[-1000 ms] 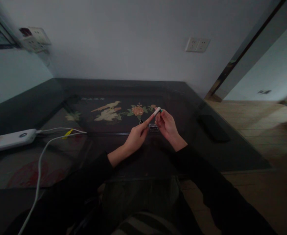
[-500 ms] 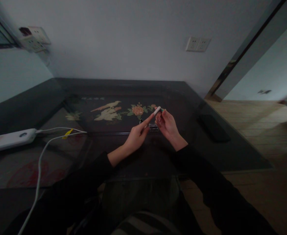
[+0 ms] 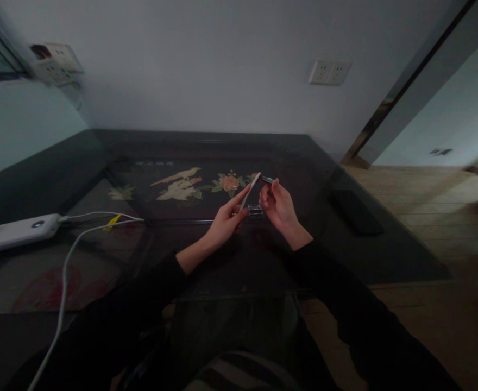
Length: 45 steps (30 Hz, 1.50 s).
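Observation:
My left hand (image 3: 224, 224) is closed on a slim, straight white object (image 3: 250, 191), which slants up and to the right past the fingertips. Its kind is not clear in the dim light. Between the thumb and fingers of my right hand (image 3: 278, 208) is a small, narrow green and dark piece (image 3: 268, 180), pointing left toward the tip of the white object. A narrow gap seems to lie between the two. On the table (image 3: 239, 260), below and between both hands, sits a small clear or shiny box-like item (image 3: 256, 212). Its contents cannot be made out.
A white power strip (image 3: 19, 233) lies at the left, and a white cable (image 3: 68, 260) with a yellow tag (image 3: 112, 222) loops beside it. At the right is a black phone-like slab (image 3: 355, 213). Behind the table rises a wall with a double socket (image 3: 329, 73).
The white object has turned to show a thinner edge and stands more steeply. The green piece in my right hand is more exposed, slightly apart from the white tip.

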### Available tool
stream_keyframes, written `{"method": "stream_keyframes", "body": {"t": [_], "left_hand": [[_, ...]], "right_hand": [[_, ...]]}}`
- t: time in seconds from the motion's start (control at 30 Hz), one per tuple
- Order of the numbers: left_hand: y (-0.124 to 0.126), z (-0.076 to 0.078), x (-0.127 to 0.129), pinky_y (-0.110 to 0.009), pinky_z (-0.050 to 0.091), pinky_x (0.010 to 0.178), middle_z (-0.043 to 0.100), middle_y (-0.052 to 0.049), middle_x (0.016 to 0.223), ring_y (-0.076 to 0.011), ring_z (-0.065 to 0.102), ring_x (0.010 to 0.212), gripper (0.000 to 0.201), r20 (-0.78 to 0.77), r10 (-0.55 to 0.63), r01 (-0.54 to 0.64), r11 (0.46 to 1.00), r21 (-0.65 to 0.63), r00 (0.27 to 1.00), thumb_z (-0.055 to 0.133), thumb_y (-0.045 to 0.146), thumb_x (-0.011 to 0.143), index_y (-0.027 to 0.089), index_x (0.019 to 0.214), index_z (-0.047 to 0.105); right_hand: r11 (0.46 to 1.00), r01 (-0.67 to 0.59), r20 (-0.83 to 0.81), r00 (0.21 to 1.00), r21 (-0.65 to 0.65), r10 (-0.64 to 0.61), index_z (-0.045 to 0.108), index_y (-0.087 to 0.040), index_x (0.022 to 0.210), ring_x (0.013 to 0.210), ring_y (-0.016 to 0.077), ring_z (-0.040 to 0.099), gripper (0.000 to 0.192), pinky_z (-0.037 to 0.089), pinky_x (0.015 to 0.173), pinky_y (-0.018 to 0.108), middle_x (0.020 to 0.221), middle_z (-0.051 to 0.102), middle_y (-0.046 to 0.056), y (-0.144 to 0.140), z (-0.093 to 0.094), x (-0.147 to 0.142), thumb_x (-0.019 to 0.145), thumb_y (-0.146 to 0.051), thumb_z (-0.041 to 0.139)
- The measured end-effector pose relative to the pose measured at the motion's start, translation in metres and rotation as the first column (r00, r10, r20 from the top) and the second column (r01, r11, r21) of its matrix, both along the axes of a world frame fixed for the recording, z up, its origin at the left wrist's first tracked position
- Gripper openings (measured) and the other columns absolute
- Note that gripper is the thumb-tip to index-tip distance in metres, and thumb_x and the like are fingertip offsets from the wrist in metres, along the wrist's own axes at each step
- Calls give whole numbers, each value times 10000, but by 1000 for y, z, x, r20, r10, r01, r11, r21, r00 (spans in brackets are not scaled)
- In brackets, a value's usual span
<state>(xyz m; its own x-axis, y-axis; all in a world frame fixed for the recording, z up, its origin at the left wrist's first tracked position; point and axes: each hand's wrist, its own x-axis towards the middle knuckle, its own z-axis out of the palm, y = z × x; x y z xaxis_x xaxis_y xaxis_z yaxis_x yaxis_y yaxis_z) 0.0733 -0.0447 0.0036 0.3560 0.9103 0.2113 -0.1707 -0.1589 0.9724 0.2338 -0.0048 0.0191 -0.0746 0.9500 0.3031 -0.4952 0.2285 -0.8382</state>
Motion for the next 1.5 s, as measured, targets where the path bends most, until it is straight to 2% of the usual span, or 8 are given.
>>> {"method": "stream_keyframes", "body": {"t": [0.2,0.7,0.93,1.07,1.17,1.27,1.37,1.5], "left_hand": [[0,-1,0,-178,232,384,330,89,571,-65,269,444,652,24,-48,49,999,-25,999,569,208,924,284,1531,342],[-2,2,1,-178,252,402,358,79,562,-65,297,453,639,-101,43,-39,999,36,994,520,157,919,259,1528,355],[-4,2,2,-184,257,404,366,76,585,-62,301,447,635,-118,65,-59,997,57,991,513,149,923,245,1529,353],[-7,1,5,-182,278,416,429,69,597,-61,311,448,629,-143,69,-55,994,99,987,504,151,924,236,1529,352],[-11,0,7,-184,313,434,578,27,688,-62,332,459,616,-152,58,-39,991,125,987,499,178,931,231,1527,356],[-13,0,8,-201,418,511,701,-49,890,-86,460,538,586,-181,79,-45,981,187,980,510,214,935,218,1509,395],[-13,0,8,-242,513,655,719,-95,1071,-141,605,725,562,-188,121,-69,963,261,975,518,216,933,212,1489,433],[-10,-2,8,-304,551,767,701,-107,1197,-187,653,885,554,-181,165,-105,948,300,970,522,191,928,226,1476,450]], "right_hand": [[1000,-4,-14,1000,-13,4,526,-213,631,445,68,393,490,308,432,237,530,511,-59,-1,1,-2,722,-653,723],[1000,11,55,998,2,-11,485,-228,655,447,75,360,492,291,445,262,537,491,-64,-4,1,-4,738,-663,698],[1000,21,40,999,-21,-20,524,-222,655,454,72,373,460,303,452,253,539,500,-64,-4,-3,-6,724,-622,740],[999,19,-7,1000,-30,-19,550,-216,661,467,67,387,419,324,468,242,536,491,-68,-4,-6,-6,724,-566,771],[998,28,-9,1000,-52,-28,634,-220,794,470,68,389,374,328,465,243,547,472,-78,-3,-8,-6,726,-562,768],[998,22,-6,1000,-64,-23,673,-215,915,465,70,378,415,307,445,247,551,467,-81,-2,-9,-5,724,-573,761],[997,5,-24,1000,-71,-7,681,-208,932,465,66,371,442,291,437,242,548,460,-82,-2,-8,-6,714,-582,765],[998,19,3,1000,-67,-18,678,-216,927,466,73,362,456,279,432,248,536,437,-82,-2,-7,-6,710,-609,755]]}}
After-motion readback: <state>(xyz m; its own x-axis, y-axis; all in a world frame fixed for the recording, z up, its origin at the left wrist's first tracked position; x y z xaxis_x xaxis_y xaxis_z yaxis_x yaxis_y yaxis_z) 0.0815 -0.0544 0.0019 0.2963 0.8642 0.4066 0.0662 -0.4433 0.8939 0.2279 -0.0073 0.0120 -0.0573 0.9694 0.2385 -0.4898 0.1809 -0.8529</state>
